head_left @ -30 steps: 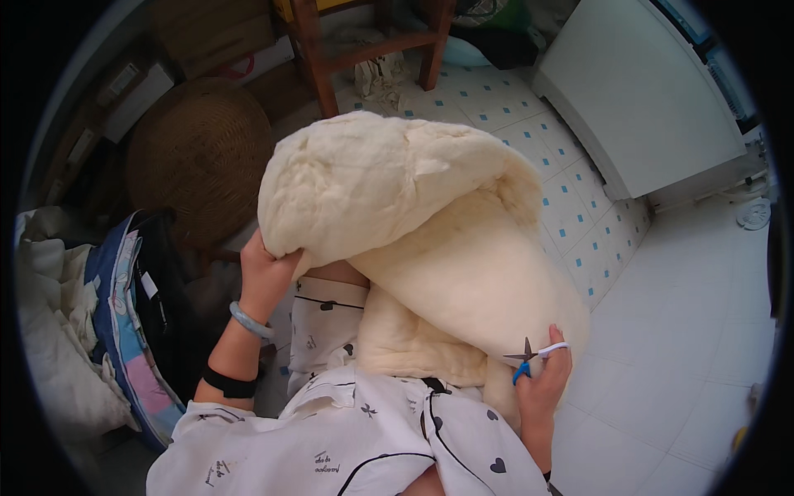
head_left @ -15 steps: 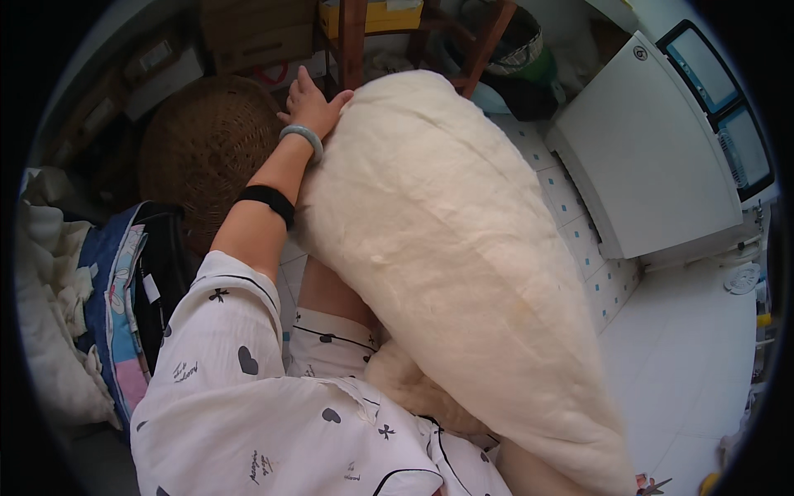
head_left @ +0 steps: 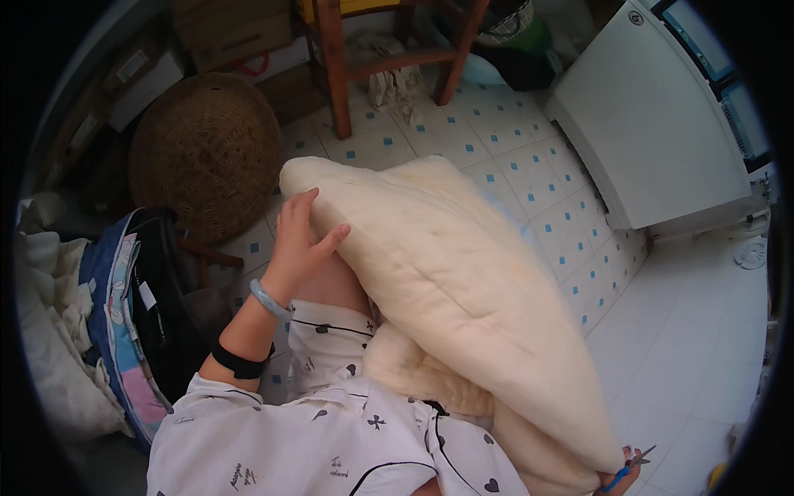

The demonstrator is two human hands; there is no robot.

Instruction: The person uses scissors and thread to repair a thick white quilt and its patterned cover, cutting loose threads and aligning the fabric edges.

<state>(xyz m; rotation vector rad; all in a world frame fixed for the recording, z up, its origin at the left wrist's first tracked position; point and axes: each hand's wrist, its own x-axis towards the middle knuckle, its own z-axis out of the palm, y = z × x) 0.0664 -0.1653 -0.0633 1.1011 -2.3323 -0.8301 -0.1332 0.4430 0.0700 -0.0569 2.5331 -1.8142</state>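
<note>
The person's left hand (head_left: 296, 241), nearer the body than half a second ago, spreads relaxed fingers at the left edge of the cream padding (head_left: 451, 273), which drapes lower across the lap; rightmost, the right hand (head_left: 631, 477) grasps scissors (head_left: 639, 460).

The left grip (head_left: 301, 241) has dropped from its high reach — the cream wadding (head_left: 447, 264) lower too.

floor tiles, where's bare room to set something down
The broadest patch looks to be the blue-dotted tiles between the cream padding and the white appliance. A narrower strip separates the padding's upper edge from the wooden stand. The left is crowded: wicker basket, folded fabrics.
</note>
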